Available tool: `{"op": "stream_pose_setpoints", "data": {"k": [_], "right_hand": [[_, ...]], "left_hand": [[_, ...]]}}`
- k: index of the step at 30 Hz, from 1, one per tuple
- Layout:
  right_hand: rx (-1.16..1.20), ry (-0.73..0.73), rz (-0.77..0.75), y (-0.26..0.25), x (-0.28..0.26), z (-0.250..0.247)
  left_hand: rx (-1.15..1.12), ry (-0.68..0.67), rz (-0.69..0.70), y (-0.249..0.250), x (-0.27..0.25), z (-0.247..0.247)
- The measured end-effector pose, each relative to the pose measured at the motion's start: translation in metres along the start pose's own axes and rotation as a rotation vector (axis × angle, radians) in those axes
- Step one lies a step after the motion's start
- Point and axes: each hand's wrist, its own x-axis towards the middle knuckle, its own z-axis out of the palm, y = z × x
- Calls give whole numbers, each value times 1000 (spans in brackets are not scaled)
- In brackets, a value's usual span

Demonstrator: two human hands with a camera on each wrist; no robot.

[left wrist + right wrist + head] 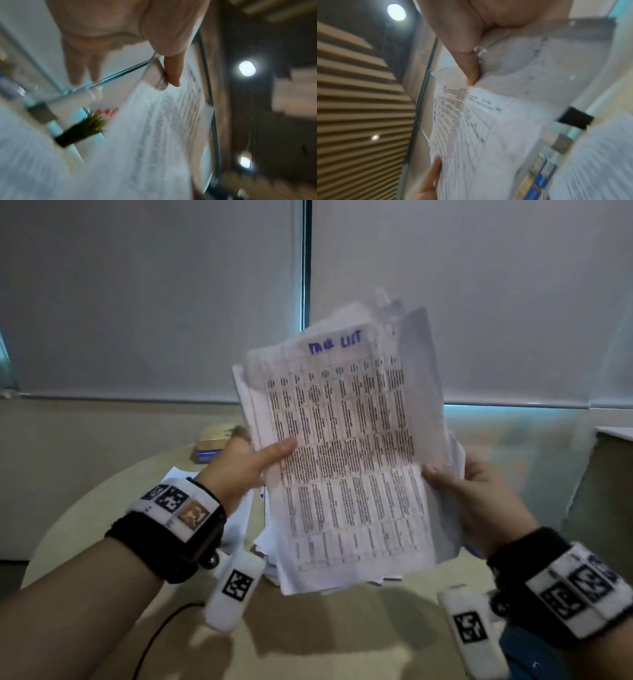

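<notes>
A thick, uneven stack of printed sheets [342,457] stands nearly upright in the air above the table. Its front page is a dense table with blue handwriting at the top. My left hand [253,460] grips the stack's left edge, thumb lying across the front page and fingers hidden behind. My right hand [455,484] holds the right edge, thumb on the front and fingers behind. The left wrist view shows the thumb [173,73] pressed on the blurred pages [154,135]. In the right wrist view the thumb [471,67] pinches the sheets [479,135].
A round beige table [102,508] lies below, with loose white sheets [239,522], a tan box [214,438] at its far edge and a black cable [161,631]. Grey roller blinds [137,302] cover the windows behind. A potted plant [82,129] stands nearby.
</notes>
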Motion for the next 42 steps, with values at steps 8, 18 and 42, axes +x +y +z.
{"op": "stream_pose_setpoints", "data": {"k": [8,18,42], "right_hand": [[-136,-46,72,33,0,-13],[-553,-181,68,36,-15,-5],[-27,48,-349,-31,18,18]], "left_hand": [[-25,25,156,7,-7,9],[-152,143,132,-6,-5,11],[-104,-107,499,44,-8,21]]}}
